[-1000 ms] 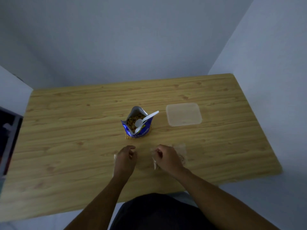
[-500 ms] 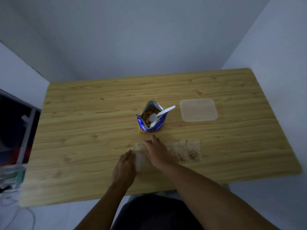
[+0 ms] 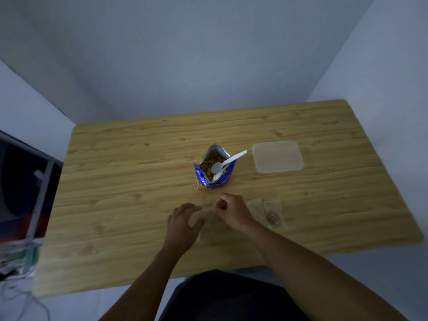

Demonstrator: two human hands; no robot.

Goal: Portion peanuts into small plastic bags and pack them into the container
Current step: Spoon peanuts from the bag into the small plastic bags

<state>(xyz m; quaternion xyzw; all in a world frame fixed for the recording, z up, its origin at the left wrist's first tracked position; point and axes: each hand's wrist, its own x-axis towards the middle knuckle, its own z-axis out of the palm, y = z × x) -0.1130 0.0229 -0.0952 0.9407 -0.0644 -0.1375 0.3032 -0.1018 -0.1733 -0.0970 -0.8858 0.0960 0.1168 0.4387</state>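
Observation:
An open blue peanut bag (image 3: 215,179) stands mid-table with a white plastic spoon (image 3: 225,163) lying in its mouth. To its right sits a clear, empty plastic container (image 3: 278,156). Both hands hold one small clear plastic bag (image 3: 201,216) just above the table's near side: my right hand (image 3: 232,210) pinches its upper edge with curled fingers, and my left hand (image 3: 183,224) grips its lower part. Right of my right hand lie small filled bags (image 3: 272,214) with peanuts inside, partly hidden by my wrist.
The wooden table (image 3: 115,181) fills the view, with walls close behind and on the right. A dark shelf with a metal frame (image 3: 34,193) and loose cables stands off the left edge.
My right hand has drawn back from reaching forward and now pinches the small bag's top edge. The left hand has moved up onto the bag. The camera has shifted.

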